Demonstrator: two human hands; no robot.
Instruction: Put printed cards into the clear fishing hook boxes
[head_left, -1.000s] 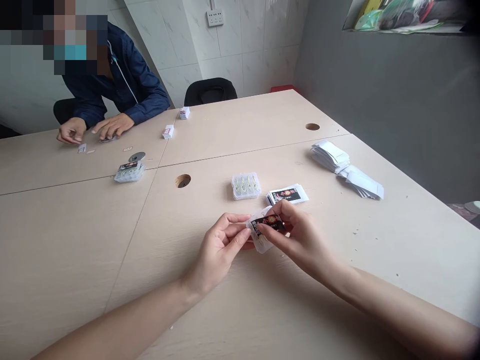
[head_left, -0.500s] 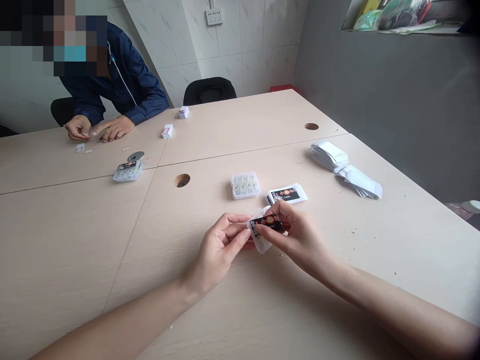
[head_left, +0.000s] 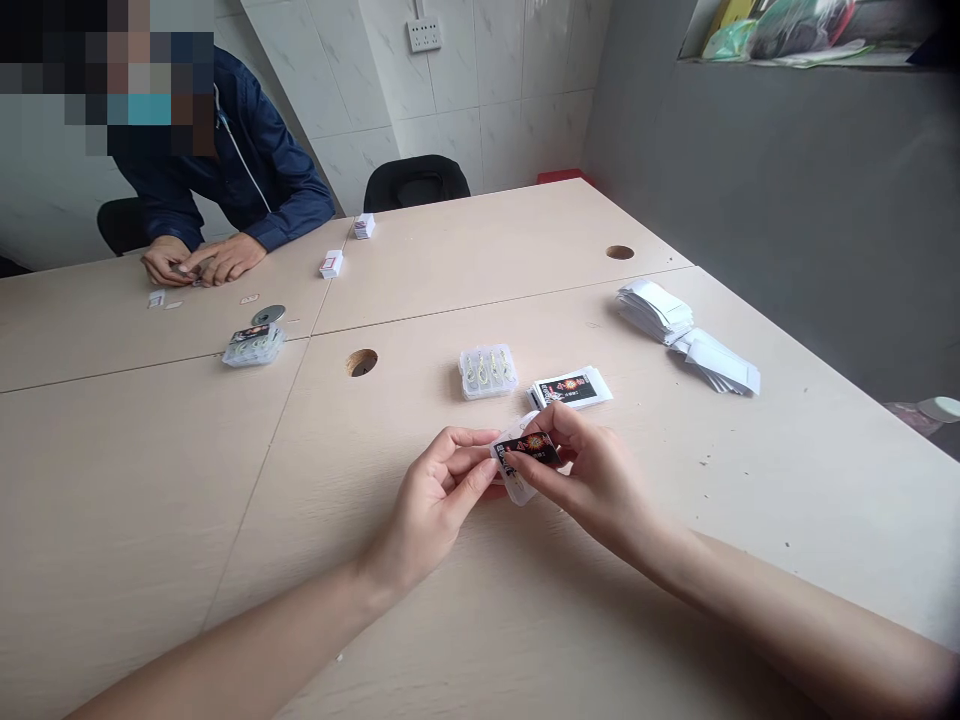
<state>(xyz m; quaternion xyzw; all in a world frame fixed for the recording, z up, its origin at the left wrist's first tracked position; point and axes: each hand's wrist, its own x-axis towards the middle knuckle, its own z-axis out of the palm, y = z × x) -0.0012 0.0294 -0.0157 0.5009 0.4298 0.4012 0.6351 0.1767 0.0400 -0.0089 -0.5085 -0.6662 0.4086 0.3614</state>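
My left hand (head_left: 452,487) pinches the left side of a small clear plastic box (head_left: 519,490) just above the table. My right hand (head_left: 589,460) grips a black printed label (head_left: 531,450) between thumb and fingers, over the top of the box. The label covers much of the box, so its contents are mostly hidden. Just beyond my hands lies a stack of white sheets with black labels (head_left: 574,388). To its left sits another clear box (head_left: 487,371) with several yellowish-green looped pieces inside.
White paper slips (head_left: 652,310) lie in fanned piles at the right. Further left are more clear boxes (head_left: 253,345), a round cable hole (head_left: 362,362) and small white card stacks (head_left: 331,264). Across the table (head_left: 420,290), a person in a dark blue jacket (head_left: 277,160) handles small pieces.
My hands keep nearly the same hold, with the label turned very slightly over the box. The other person's hands have drawn closer together. The view has shifted a little.
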